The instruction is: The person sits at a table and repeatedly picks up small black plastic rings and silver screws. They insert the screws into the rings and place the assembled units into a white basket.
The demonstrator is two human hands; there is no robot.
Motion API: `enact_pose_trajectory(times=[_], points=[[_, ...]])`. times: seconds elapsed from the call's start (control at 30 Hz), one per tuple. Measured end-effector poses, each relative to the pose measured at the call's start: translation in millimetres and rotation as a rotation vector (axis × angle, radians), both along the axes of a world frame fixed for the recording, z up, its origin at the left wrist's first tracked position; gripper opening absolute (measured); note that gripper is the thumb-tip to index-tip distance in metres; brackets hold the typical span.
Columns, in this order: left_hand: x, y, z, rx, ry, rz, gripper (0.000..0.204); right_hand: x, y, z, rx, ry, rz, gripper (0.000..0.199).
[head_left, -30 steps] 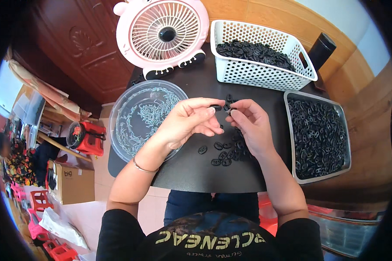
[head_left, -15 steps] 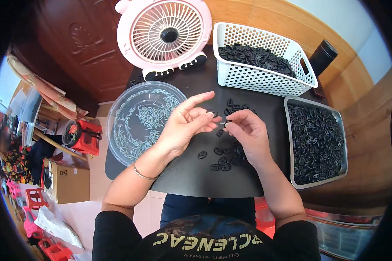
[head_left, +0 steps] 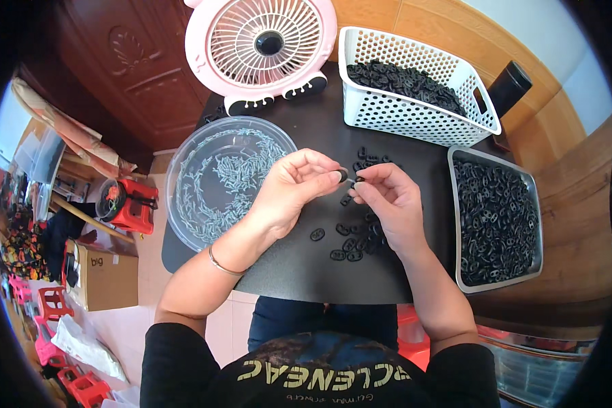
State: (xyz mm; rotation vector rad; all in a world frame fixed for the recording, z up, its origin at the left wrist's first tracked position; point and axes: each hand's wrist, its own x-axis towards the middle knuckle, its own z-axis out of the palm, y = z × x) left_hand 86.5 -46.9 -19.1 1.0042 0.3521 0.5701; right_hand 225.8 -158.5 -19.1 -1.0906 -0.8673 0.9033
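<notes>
left hand (head_left: 289, 194) and right hand (head_left: 387, 197) now meet over the bench (head_left: 299, 265); fingers pinched shut on a small black piece (head_left: 347, 178), index no longer raised.

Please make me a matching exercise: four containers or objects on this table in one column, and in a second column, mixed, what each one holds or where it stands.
Column 1:
1. clear round bowl
2. white perforated basket
3. grey metal tray
4. pink fan

Column 2:
a. stands at the far edge of the table, beyond the bowl
b. holds small pale grey pieces
c. at the person's right, full of black pieces
d. far right of the table, black pieces inside, beside the fan

Pairs: 1-b, 2-d, 3-c, 4-a
</notes>
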Motion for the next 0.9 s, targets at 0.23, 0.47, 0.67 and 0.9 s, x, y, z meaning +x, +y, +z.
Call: enact_pose_trajectory(times=[0.23, 0.47, 0.67, 0.9], points=[[3.7, -1.4, -1.6, -0.072, -0.055, -0.002, 0.011, 0.2, -0.6, -2.9, 0.002, -0.047, 0.002, 0.014], [3.4, -3.0, -0.6, -0.019, -0.046, -0.008, 0.012, 0.7, -1.2, -0.5, -0.028, -0.046, -0.025, 0.014], [4.4, -3.1, -2.5, 0.028, -0.09, -0.009, 0.013, 1.8, -0.7, -1.5, -0.02, -0.037, -0.032, 0.013], [3.9, -3.4, -0.1, 0.022, -0.038, -0.02, 0.013, 2.6, -0.8, -1.8, -0.012, -0.031, -0.028, 0.013]])
